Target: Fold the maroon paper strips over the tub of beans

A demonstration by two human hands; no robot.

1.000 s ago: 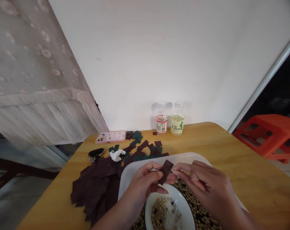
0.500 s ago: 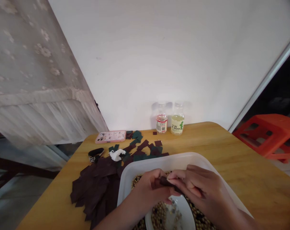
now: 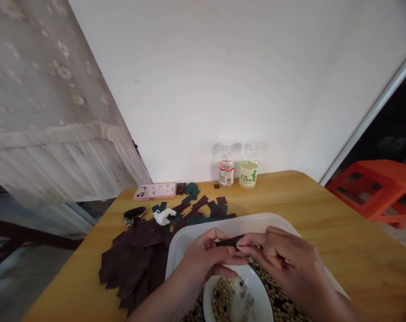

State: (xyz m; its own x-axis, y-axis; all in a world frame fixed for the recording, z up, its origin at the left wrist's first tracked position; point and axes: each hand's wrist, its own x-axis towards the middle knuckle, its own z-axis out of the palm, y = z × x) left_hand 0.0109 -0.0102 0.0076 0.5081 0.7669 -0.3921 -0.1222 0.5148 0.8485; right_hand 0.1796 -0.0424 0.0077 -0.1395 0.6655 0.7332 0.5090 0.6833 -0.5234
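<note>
Over a white tray (image 3: 269,218), my left hand (image 3: 211,257) is closed around one end of a dark maroon piece (image 3: 230,242). The fingers of my right hand (image 3: 283,257) pinch the other end of that piece, close to my left fingertips. Below my hands is a white bowl (image 3: 261,297) with pale beads and a few dark ones in it. More tan and dark beads (image 3: 277,293) lie in the tray around the bowl. A large heap of dark maroon pieces (image 3: 132,264) lies to the left of the tray.
Behind the tray are dark green pieces (image 3: 191,191), a crumpled white tissue (image 3: 164,216), keys (image 3: 133,216) and a pink phone (image 3: 155,191). Two bottles (image 3: 226,172) (image 3: 248,172) stand by the wall. An orange stool (image 3: 377,188) is right of the table (image 3: 357,241).
My hands have shifted slightly, and the maroon piece now lies more level and a little higher between them. More of the bowl shows beneath my fingers.
</note>
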